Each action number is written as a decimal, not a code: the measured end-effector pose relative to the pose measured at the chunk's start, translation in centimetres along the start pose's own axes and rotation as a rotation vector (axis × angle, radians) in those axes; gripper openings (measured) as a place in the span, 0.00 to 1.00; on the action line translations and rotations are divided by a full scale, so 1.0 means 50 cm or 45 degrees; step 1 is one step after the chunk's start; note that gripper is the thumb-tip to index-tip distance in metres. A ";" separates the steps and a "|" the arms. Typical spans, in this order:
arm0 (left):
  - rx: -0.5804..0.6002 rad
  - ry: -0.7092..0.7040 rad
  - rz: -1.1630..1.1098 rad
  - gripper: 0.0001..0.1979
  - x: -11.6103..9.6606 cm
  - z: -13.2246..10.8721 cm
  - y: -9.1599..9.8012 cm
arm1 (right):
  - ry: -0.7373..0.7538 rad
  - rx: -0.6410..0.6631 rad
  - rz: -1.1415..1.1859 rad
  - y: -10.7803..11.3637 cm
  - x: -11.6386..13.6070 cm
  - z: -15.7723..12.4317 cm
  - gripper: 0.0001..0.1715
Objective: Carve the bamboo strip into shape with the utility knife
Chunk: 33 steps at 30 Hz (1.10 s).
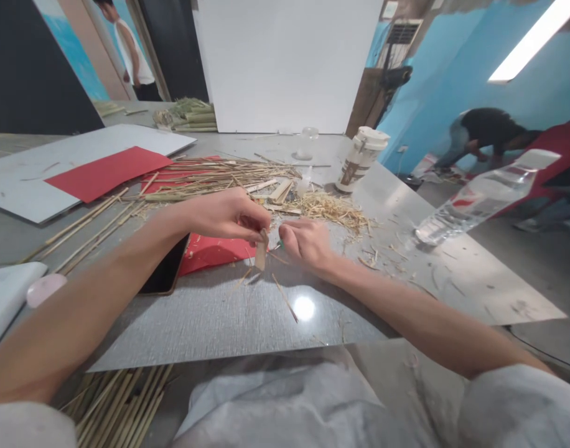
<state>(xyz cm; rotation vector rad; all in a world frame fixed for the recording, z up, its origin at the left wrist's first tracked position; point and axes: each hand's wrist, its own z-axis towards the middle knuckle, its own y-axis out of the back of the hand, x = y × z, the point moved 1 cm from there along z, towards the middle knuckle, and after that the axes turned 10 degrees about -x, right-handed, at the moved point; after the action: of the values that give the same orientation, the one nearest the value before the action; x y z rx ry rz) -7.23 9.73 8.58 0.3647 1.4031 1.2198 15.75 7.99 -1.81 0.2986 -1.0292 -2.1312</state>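
A short, flat, pale strip of straw (261, 254) hangs from the pinched fingers of my left hand (233, 211), over the table's near middle. Close by on its right, my right hand (310, 241) is closed. A small green part shows at its fingertips, but the rest of that thing is hidden. Beneath my left hand lies a red sheet (210, 254) with bits of straw on it. Thin loose stalks (285, 297) rest on the table just below the strip. Behind both hands are a pile of thin dry stalks (219, 173) and a heap of straw shavings (336, 210).
A dark phone (161, 277) lies under my left forearm. At the right stand a lidded cup (359, 162) and a water bottle (481, 196). Another red sheet (110, 173) rests on a white board (28, 168). People are in the background.
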 end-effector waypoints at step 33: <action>0.020 -0.014 0.066 0.09 -0.020 0.008 0.001 | -0.126 0.204 -0.056 -0.019 0.006 0.005 0.36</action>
<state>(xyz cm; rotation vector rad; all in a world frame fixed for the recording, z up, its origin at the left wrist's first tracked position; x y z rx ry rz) -6.63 9.13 9.22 0.4199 1.4022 1.2477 14.90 8.32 -2.34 0.2967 -1.2647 -2.1240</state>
